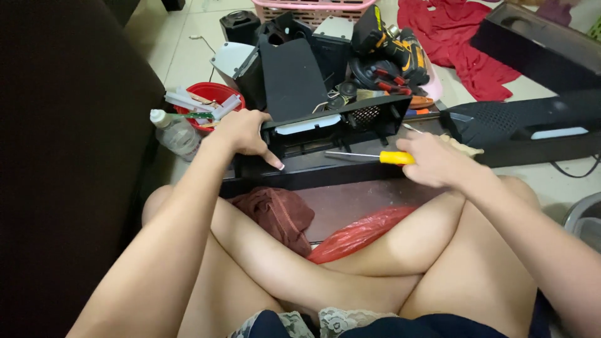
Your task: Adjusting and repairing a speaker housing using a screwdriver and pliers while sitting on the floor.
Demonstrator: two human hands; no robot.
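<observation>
Item: black plastic speaker housing (332,128), long and low, with a mesh grille at its right end; it lies on the floor just ahead of the person's crossed legs and serves as landmark below.

Left hand (243,133): at the housing's left end, fingers curled over the top edge and clasping it, thumb pointing down the front face.

Right hand (435,159): just right of the housing's front, fingers closed around the yellow-handled screwdriver (369,156). The shaft lies nearly level, its tip pointing left along the lower front of the housing.

Step in hand, as judged: working a fastener or seam on the housing, one hand bracing, the other driving. The next move calls for seating the tip squarely before turning, with the brace kept firm so the housing does not slide.

Behind the housing: red bowl (210,100) of loose parts to the left, yellow-and-black cordless drill (391,40) to the right.
Left of it: clear plastic bottle (175,133).
Right of it: second black panel (526,125).
In front, by the legs: brown cloth (275,213), red plastic bag (357,235).
</observation>
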